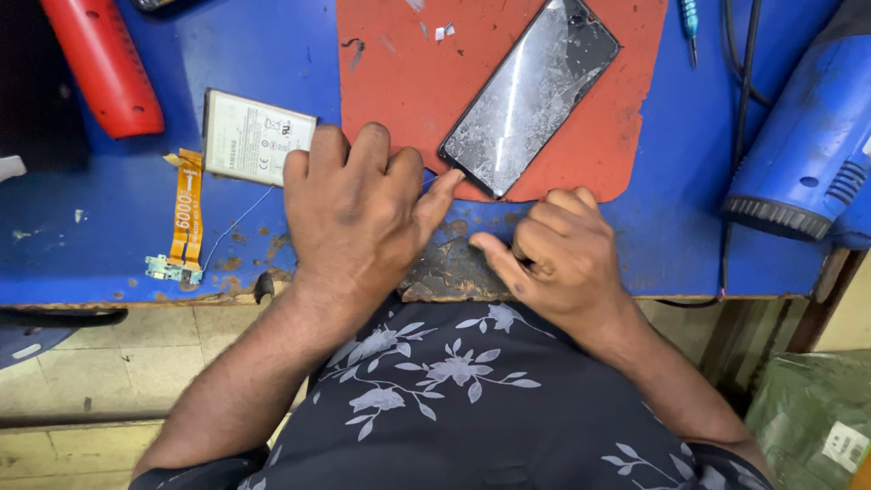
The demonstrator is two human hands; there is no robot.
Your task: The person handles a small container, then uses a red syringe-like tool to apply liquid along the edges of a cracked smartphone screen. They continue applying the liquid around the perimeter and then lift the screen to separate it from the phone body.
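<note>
Phone (531, 95) lies upper centre on the red mat (399, 82) — glass shattered, thin, stiff, fragile. Your left hand (358, 213) presses flat, thumb at its lower corner; right hand (562, 259) curled, holding nothing visible. Grip it by the side edges — avoid the cracks.

Black phone (531, 95) w/ badly cracked screen, face up, lying diagonally on red mat, lower corner at mat edge.

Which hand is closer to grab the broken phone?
The left hand, probably. Its thumb tip sits at the near corner of the cracked phone on the red mat. The right hand is curled farther back, off the mat.
</note>
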